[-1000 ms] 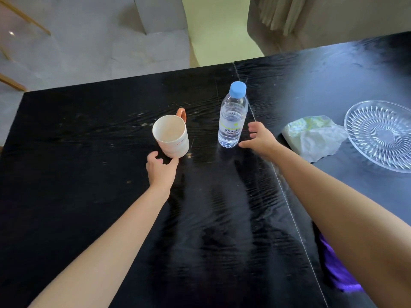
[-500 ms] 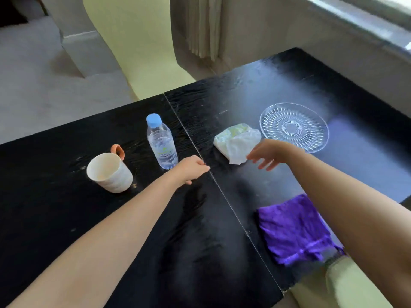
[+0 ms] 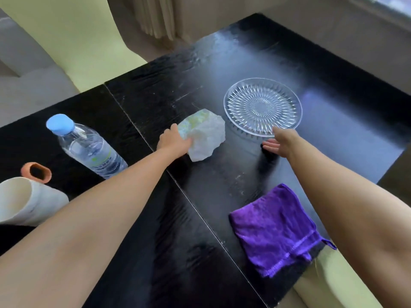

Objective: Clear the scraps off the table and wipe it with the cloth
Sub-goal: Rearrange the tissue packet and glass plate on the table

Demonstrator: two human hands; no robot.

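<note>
A crumpled white wrapper with a green print (image 3: 205, 134) lies on the black table (image 3: 200, 230), just left of a clear glass plate (image 3: 262, 106). My left hand (image 3: 172, 142) rests on the wrapper's left edge, fingers curled against it. Open, palm turned left, my right hand (image 3: 281, 141) hovers at the plate's near rim and holds nothing. A purple cloth (image 3: 277, 230) lies flat by the table's near right edge.
A water bottle with a blue cap (image 3: 86, 147) stands left of the table seam. A white mug with an orange handle (image 3: 26, 196) is at the far left. Pale green chairs (image 3: 73, 41) stand behind and at the near right corner.
My left hand has gone right across the seam onto the wrapper. My right hand has moved from the wrapper to the plate's rim. The view has come closer.
</note>
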